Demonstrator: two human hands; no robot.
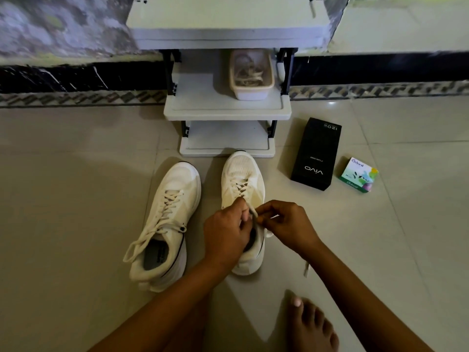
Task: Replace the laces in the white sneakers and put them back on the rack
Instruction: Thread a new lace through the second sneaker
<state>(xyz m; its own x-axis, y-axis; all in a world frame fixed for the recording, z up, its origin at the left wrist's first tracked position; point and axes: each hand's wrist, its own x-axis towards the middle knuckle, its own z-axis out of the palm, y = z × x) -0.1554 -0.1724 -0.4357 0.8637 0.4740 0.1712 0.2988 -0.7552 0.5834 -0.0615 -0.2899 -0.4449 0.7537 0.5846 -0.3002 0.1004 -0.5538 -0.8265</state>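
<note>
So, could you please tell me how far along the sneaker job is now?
Done: the laced sneaker is threaded to the top, ends loose. In hand: the left hand and right hand pinch the lace at the upper eyelets of the second sneaker. Left: finish it, then put both, now on the floor, on the rack.

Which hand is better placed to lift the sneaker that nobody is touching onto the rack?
Left, probably. The left hand is beside the free sneaker; the right hand is beyond the other sneaker and would have to cross it. Both hands pinch the lace, so release comes first.
</note>
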